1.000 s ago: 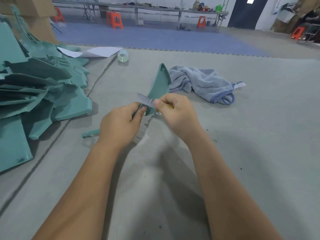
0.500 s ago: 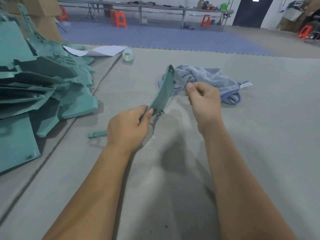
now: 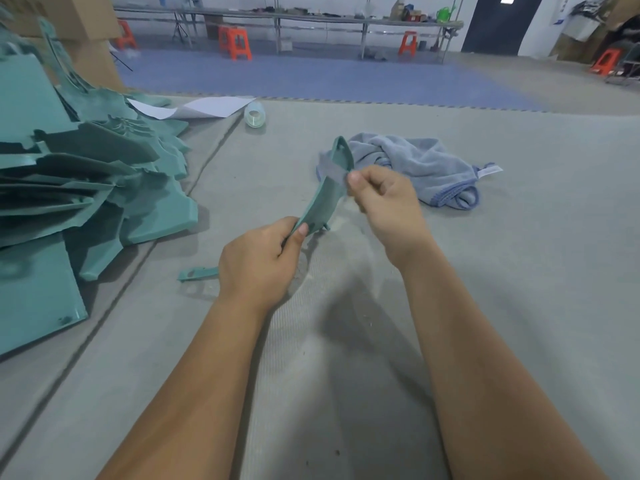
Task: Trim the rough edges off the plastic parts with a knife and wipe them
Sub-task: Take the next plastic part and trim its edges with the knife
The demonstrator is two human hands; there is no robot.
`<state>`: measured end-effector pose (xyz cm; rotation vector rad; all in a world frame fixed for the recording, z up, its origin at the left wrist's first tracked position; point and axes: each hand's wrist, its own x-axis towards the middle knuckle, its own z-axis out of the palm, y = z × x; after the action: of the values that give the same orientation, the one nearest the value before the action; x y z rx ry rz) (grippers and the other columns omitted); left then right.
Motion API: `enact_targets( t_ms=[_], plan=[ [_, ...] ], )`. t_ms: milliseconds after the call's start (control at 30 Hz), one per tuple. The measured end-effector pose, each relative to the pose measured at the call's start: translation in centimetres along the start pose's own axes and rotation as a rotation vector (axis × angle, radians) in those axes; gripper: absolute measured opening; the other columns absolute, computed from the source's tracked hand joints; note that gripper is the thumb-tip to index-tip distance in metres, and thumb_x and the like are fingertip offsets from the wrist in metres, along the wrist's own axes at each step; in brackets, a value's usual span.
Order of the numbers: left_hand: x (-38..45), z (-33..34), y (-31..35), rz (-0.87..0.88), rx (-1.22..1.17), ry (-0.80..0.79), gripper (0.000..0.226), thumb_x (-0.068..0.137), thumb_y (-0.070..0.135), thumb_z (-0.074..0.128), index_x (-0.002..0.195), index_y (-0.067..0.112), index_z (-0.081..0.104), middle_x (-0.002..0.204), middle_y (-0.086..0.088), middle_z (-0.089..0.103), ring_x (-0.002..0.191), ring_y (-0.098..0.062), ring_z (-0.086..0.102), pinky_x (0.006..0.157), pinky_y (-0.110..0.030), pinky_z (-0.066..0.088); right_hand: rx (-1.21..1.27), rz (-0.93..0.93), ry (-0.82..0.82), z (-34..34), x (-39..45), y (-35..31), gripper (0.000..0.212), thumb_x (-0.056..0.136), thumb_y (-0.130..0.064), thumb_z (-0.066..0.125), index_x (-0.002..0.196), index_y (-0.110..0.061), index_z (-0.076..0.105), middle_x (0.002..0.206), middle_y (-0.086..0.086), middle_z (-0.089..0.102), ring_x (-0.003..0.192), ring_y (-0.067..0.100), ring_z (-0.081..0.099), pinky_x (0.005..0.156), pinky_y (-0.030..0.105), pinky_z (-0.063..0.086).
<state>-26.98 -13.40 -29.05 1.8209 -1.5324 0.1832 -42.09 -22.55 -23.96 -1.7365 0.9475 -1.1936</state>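
Leftmost, a heap of teal plastic parts (image 3: 86, 188) lies piled on the grey mat (image 3: 519, 271), flat panels and jagged pieces overlapping, with cardboard boxes (image 3: 86, 26) standing behind it. Beyond the heap's far edge a white sheet of paper (image 3: 204, 107) rests on the mat, and just to its right a small clear roll of tape (image 3: 254, 114) lies on its side. Nearer, a short teal offcut (image 3: 197, 273) lies on the mat, touching or just beside the left hand (image 3: 258, 263).

That left hand grips the lower end of a curved teal plastic part (image 3: 327, 192), thumb pressed on its face and fingers curled behind it, holding it tilted up and away above the mat. Near the part's upper end the right hand (image 3: 384, 199) pinches a thin grey blade (image 3: 332, 171) between thumb and curled fingers, the blade laid against the part's edge; the blade is blurred, so its shape is hard to make out. The part's tip hides a little of the grey-blue towel (image 3: 422, 164), which lies crumpled on the mat just behind the right hand, its white label poking out at the right.

Farther back, a blue floor (image 3: 311, 77) carries long metal tables (image 3: 277, 15) and several orange stools (image 3: 235, 43), with a dark door (image 3: 498, 22) at the far right.
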Motion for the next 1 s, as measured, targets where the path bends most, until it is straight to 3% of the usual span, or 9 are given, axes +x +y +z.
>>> enact_targets(
  t_ms=[100, 233, 300, 467, 600, 700, 800, 1000],
  plan=[
    [0.1, 0.0, 0.1, -0.007, 0.001, -0.005, 0.032, 0.1, 0.042, 0.038, 0.072, 0.027, 0.044, 0.051, 0.005, 0.044, 0.053, -0.021, 0.046, 0.048, -0.03, 0.032, 0.077, 0.001, 0.04, -0.7, 0.6, -0.3, 0.032, 0.098, -0.02, 0.055, 0.066, -0.025, 0.057, 0.055, -0.012, 0.042, 0.053, 0.004, 0.034, 0.053, 0.016, 0.031],
    [0.1, 0.0, 0.0, -0.032, -0.013, 0.019, 0.034, 0.1, 0.043, 0.039, 0.077, 0.021, 0.052, 0.054, 0.004, 0.048, 0.057, -0.022, 0.048, 0.05, -0.032, 0.036, 0.034, -0.011, -0.268, 0.1, -0.4, 0.4, 0.028, 0.096, -0.019, 0.059, 0.068, -0.02, 0.061, 0.061, 0.004, 0.043, 0.055, 0.008, 0.037, 0.053, 0.018, 0.031],
    [0.2, 0.1, 0.0, -0.033, -0.014, 0.028, 0.035, 0.099, 0.043, 0.038, 0.077, 0.021, 0.052, 0.055, 0.003, 0.048, 0.058, -0.024, 0.049, 0.053, -0.034, 0.04, 0.001, 0.003, -0.335, 0.6, -0.8, 0.7, 0.028, 0.097, -0.016, 0.058, 0.069, -0.018, 0.06, 0.059, 0.001, 0.043, 0.053, 0.006, 0.036, 0.053, 0.017, 0.031],
    [0.2, 0.1, -0.1, -0.023, -0.013, 0.02, 0.035, 0.1, 0.042, 0.038, 0.07, 0.023, 0.04, 0.052, 0.003, 0.044, 0.053, -0.021, 0.046, 0.049, -0.032, 0.037, 0.082, 0.043, -0.116, 0.4, 0.5, 0.4, 0.027, 0.098, -0.017, 0.055, 0.071, -0.015, 0.058, 0.055, -0.008, 0.042, 0.05, 0.002, 0.035, 0.051, 0.014, 0.03],
    [0.2, 0.1, -0.2, -0.012, -0.003, 0.016, 0.037, 0.099, 0.045, 0.033, 0.078, 0.02, 0.052, 0.053, 0.003, 0.047, 0.054, -0.023, 0.048, 0.05, -0.034, 0.041, 0.111, 0.059, 0.075, 0.1, 1.7, -0.8, 0.032, 0.098, -0.016, 0.054, 0.067, -0.018, 0.056, 0.054, -0.011, 0.042, 0.048, 0.001, 0.034, 0.048, 0.01, 0.031],
    [0.2, 0.1, -0.1, -0.006, 0.01, 0.016, 0.039, 0.098, 0.046, 0.031, 0.079, 0.019, 0.052, 0.052, 0.003, 0.046, 0.054, -0.023, 0.048, 0.05, -0.035, 0.041, 0.193, 0.019, -0.092, 0.2, 1.1, -0.8, 0.03, 0.097, -0.013, 0.055, 0.068, -0.017, 0.058, 0.054, -0.011, 0.045, 0.05, 0.002, 0.036, 0.048, 0.01, 0.031],
    [0.3, 0.2, -0.2, -0.01, 0.018, 0.022, 0.04, 0.098, 0.047, 0.031, 0.078, 0.018, 0.049, 0.053, 0.004, 0.046, 0.056, -0.026, 0.048, 0.051, -0.034, 0.039, 0.061, 0.0, -0.339, 1.1, 0.1, -0.3, 0.03, 0.097, -0.012, 0.057, 0.067, -0.015, 0.058, 0.053, -0.005, 0.043, 0.048, 0.002, 0.035, 0.049, 0.01, 0.03],
    [0.3, 0.1, -0.2, -0.018, 0.015, 0.023, 0.038, 0.096, 0.047, 0.03, 0.073, 0.019, 0.043, 0.051, 0.003, 0.043, 0.053, -0.026, 0.046, 0.049, -0.033, 0.036, 0.018, 0.004, -0.102, 1.2, 1.4, -0.6, 0.033, 0.098, -0.017, 0.055, 0.065, -0.019, 0.057, 0.059, -0.005, 0.039, 0.055, 0.007, 0.032, 0.056, 0.022, 0.028]
  ],
)
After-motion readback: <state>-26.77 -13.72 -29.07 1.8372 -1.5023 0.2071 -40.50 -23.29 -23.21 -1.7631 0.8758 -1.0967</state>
